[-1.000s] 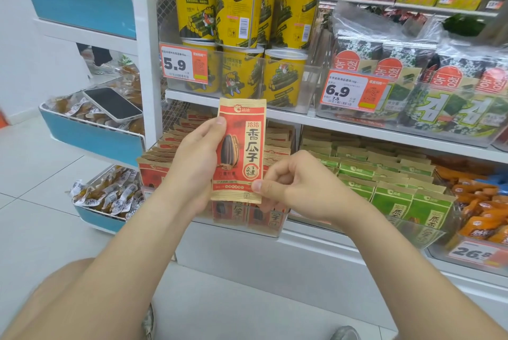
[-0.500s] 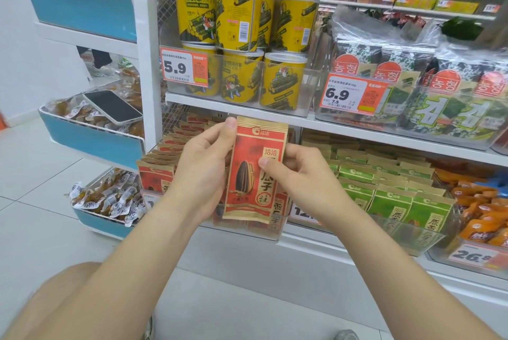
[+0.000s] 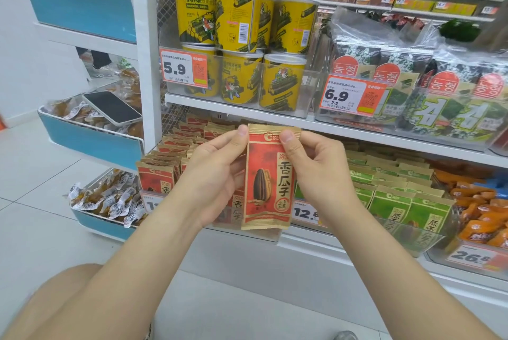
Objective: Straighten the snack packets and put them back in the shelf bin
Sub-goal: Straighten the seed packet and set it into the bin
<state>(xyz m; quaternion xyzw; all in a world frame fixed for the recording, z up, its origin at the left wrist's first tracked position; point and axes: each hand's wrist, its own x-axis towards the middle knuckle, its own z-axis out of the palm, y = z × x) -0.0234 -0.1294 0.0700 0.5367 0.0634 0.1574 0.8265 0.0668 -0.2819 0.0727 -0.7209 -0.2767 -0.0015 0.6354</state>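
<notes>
Dead center of the frame, both hands pinch the top corners of a red and tan paper sunflower seed packet, left hand and right hand, holding it upright right in front of the clear plastic shelf bin of matching red packets.

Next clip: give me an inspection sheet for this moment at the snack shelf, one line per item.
Surface: white shelf, stocked in clear bins.
Job's things: red packet held upright in front of the shelf bin, not yet in it.
Clutter: phone lying on wrapped snacks in the side tray.
Grippers: left hand and right hand both pinch the red packet's top edge.
Cables: nothing seen.
Surroundings: yellow tubs above, green packets to the right, tiled floor.
</notes>
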